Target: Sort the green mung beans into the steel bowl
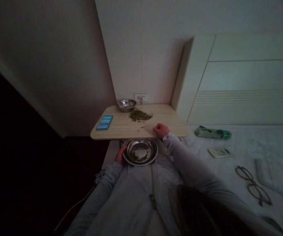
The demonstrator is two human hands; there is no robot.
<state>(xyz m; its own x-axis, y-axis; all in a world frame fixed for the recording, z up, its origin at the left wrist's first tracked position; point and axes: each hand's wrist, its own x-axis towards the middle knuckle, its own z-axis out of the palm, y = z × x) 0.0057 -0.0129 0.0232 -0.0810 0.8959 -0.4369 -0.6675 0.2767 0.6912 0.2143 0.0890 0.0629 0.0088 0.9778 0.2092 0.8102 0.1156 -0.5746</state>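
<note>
My left hand (120, 156) grips the left rim of a steel bowl (154, 156), held just below the near edge of a small wooden table (121, 129). Small green beans (137, 156) lie in a curve along the bowl's bottom. Over the table's front edge, my right hand (161, 130) is closed on a thin, pale, card-like piece (149, 129), whose tip rests at a few stray beans. Beyond it spreads a larger heap of green beans (140, 115). A second steel bowl (126, 105) stands behind that heap, at the back left.
A phone with a lit screen (104, 122) lies on the table's left side. A wall socket (141, 97) sits behind the table. On the bed to the right are a green bottle-like case (212, 132), a small pale box (220, 152) and eyeglasses (253, 185).
</note>
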